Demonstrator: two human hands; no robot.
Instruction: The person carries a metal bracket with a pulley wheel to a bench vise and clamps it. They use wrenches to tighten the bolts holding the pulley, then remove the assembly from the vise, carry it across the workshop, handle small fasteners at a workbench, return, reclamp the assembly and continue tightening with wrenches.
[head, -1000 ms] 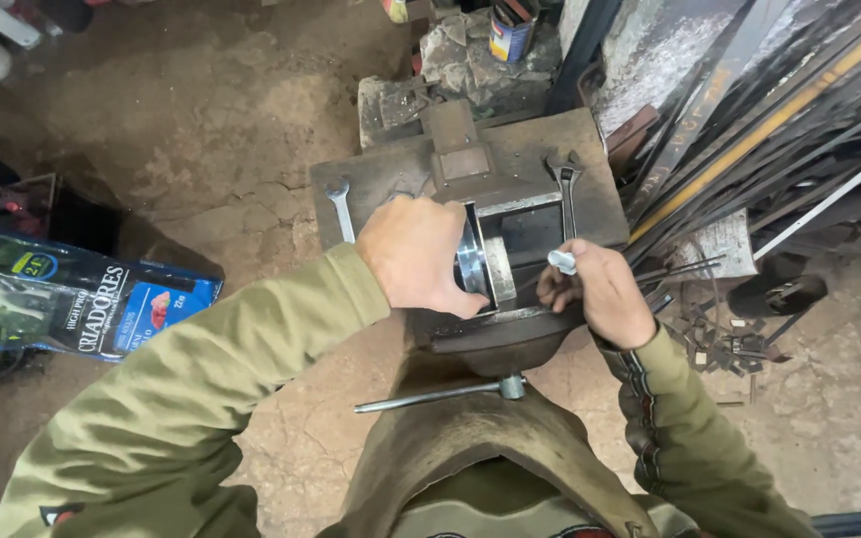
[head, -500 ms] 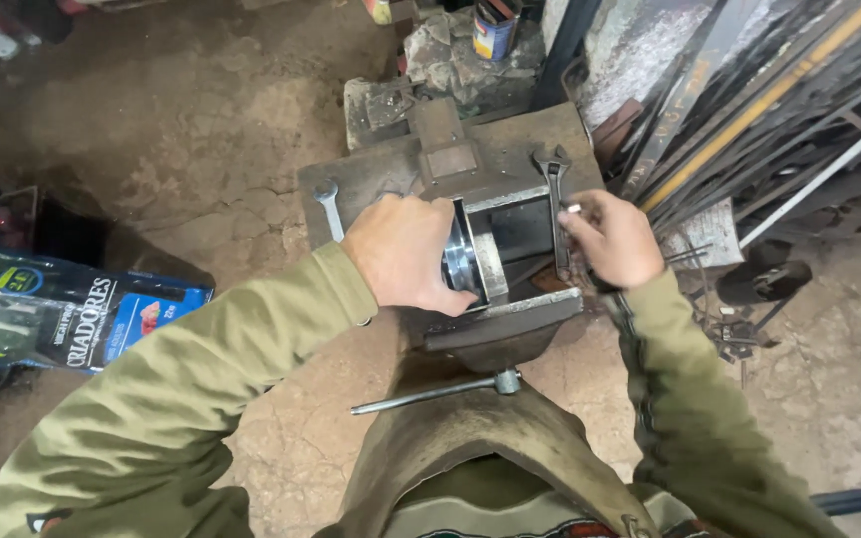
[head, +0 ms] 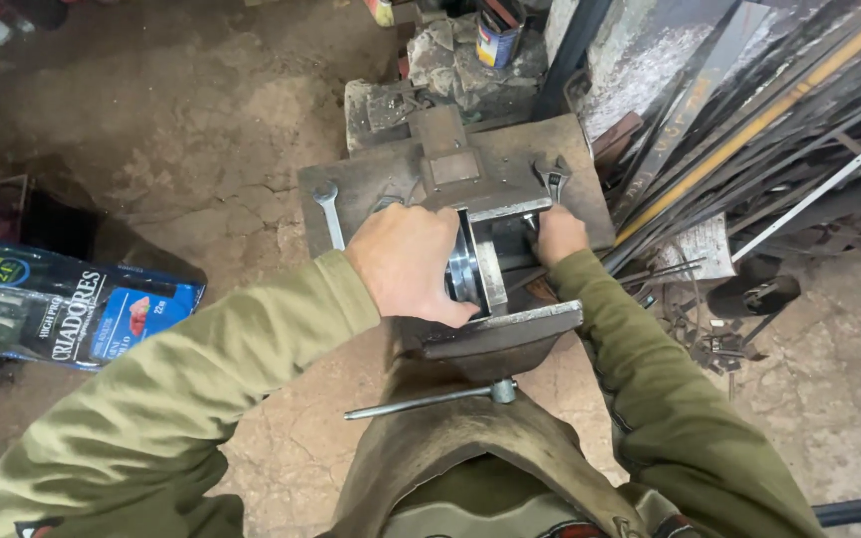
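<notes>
Over the bench vise [head: 490,329], our left hand [head: 406,261] clamps a round metal part [head: 462,269]; our right hand [head: 560,234], beyond it, seems closed, grip unclear.

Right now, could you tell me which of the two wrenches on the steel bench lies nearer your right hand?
The adjustable wrench by the bench's far right corner, just beyond the right hand. The open-ended spanner lies along the left edge, beside the left hand.

Cracked dirt floor [head: 201,130]; metal bars [head: 749,120] leaning right; blue bag [head: 72,309] left.
</notes>
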